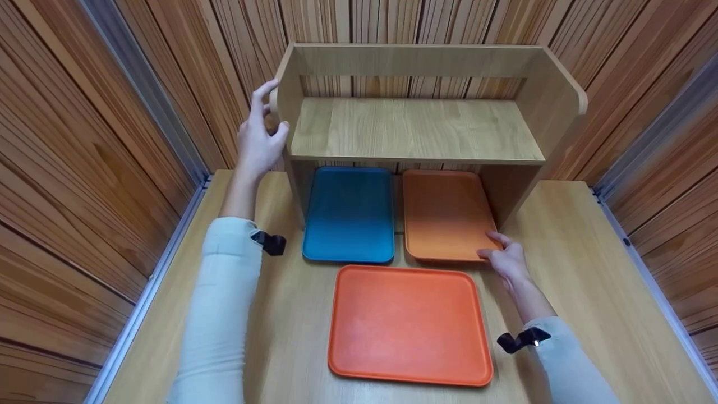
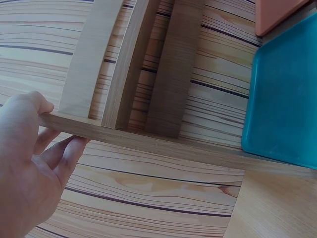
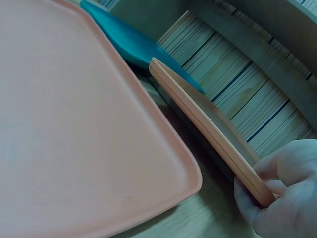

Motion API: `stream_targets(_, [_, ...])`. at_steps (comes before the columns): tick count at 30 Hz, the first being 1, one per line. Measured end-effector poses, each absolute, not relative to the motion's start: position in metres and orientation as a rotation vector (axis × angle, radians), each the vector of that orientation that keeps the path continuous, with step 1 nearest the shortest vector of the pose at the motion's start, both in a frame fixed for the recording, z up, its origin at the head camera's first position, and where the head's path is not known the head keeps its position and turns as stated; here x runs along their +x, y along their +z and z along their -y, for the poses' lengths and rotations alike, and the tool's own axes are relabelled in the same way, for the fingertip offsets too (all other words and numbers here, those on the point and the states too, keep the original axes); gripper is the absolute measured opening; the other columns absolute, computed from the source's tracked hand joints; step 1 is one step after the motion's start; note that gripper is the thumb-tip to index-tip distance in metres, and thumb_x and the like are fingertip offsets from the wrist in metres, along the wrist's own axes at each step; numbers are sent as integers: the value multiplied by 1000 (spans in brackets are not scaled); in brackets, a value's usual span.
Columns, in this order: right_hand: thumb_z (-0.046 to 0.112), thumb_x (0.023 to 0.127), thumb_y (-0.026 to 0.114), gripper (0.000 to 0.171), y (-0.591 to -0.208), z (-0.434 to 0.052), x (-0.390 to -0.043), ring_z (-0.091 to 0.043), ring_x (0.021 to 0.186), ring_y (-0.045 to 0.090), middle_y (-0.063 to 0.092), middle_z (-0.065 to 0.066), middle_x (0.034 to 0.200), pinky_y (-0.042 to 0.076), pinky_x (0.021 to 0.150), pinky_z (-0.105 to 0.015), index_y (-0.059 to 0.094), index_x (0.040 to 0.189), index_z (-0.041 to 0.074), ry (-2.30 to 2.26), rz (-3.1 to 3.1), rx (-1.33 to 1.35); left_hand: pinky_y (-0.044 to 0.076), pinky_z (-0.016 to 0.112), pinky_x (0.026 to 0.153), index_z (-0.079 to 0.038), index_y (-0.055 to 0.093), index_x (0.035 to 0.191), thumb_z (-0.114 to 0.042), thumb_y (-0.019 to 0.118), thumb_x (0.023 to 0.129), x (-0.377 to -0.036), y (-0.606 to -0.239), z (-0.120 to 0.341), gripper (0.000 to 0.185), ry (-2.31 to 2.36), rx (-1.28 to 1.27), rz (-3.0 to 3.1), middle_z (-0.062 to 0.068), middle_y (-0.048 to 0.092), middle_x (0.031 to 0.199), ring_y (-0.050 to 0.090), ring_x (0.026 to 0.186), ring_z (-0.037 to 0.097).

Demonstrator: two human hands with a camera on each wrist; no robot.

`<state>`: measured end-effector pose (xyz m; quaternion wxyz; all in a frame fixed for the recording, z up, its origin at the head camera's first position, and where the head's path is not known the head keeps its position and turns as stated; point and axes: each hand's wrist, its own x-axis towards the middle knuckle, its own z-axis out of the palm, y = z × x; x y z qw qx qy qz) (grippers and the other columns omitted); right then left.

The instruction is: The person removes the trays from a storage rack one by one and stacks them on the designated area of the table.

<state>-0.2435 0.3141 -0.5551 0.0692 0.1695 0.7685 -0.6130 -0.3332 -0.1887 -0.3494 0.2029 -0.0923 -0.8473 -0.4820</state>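
My left hand (image 1: 261, 134) grips the front edge of the left side panel of a wooden desktop shelf (image 1: 415, 126). In the left wrist view the thumb lies on one face of that panel (image 2: 148, 144) and the fingers on the other. Down at the right, my right hand (image 1: 509, 261) pinches the near right corner of an orange tray (image 1: 446, 216), which lies partly under the shelf board. The right wrist view shows thumb and fingers on either side of the tray's rim (image 3: 213, 139). Beside it, on the left under the same board, lies a blue tray (image 1: 349, 216).
A larger red-orange tray (image 1: 409, 325) lies on the wooden table (image 1: 291, 336) in front of the two smaller trays. Wood-patterned walls (image 1: 67, 140) stand at the back and both sides, with metal rails along the table's sides.
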Motion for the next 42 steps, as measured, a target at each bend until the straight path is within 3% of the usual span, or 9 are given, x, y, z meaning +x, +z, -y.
stream_targets(5, [-4,104,64,76,-551,-315,-242,-13,116,56,16,-24,189,47,69,-15,35,174,0,-1857,-2320,519,66,53,102,-35,34,172,-12,58,112,-333,-349,188,69,-1344,-252,2369,19,55,172,66,148,41])
stream_targets(11, [-7,103,65,86,-549,-313,-240,1,63,48,26,-29,177,45,62,-15,25,178,4,-1986,-2245,556,61,36,84,-36,33,173,-13,57,113,-332,-349,188,68,-1315,-244,2380,18,56,172,75,130,37])
stream_targets(15, [-6,103,67,95,-545,-310,-238,1,69,61,47,-22,146,55,71,-17,15,181,11,-2087,-2158,637,50,25,67,-37,33,172,-13,57,113,-332,-349,188,68,-1299,-231,2382,17,57,171,75,97,34])
stream_targets(20, [-3,105,66,96,-541,-306,-235,0,77,63,46,-15,154,58,76,-16,14,182,18,-2190,-2051,722,50,23,69,-36,34,172,-13,57,113,-332,-350,189,68,-1298,-244,2373,17,57,171,77,108,36])
stream_targets(23, [-3,105,65,95,-539,-302,-234,0,75,66,70,-2,119,56,73,-15,13,182,20,-2291,-1967,734,46,21,65,-33,34,173,-12,57,112,-333,-350,189,68,-1280,-259,2371,18,58,170,76,106,36])
stream_targets(27, [-1,110,60,93,-537,-298,-231,-1,75,70,69,12,77,55,77,-18,6,182,21,-2396,-1868,687,44,22,62,-31,34,173,-12,57,112,-334,-351,189,68,-1274,-271,2371,19,56,171,77,111,35])
stream_targets(32, [0,113,55,92,-535,-293,-226,-4,77,70,62,4,114,59,82,-21,0,181,25,-2461,-1819,614,54,29,77,-33,33,173,-13,57,112,-333,-350,188,68,-1294,-261,2376,19,55,173,74,136,40])
stream_targets(36, [-3,113,51,92,-534,-289,-224,-3,81,66,28,-8,155,65,78,-21,-2,181,28,-2500,-1803,575,59,36,83,-34,33,173,-14,57,113,-333,-349,188,68,-1309,-257,2384,18,53,174,67,148,39])
stream_targets(42, [-7,113,46,89,-536,-283,-223,-9,115,58,17,-12,178,67,89,-25,0,182,28,-2581,-1789,550,65,55,105,-35,33,173,-13,58,113,-333,-349,188,69,-1344,-260,2376,17,49,177,57,158,39])
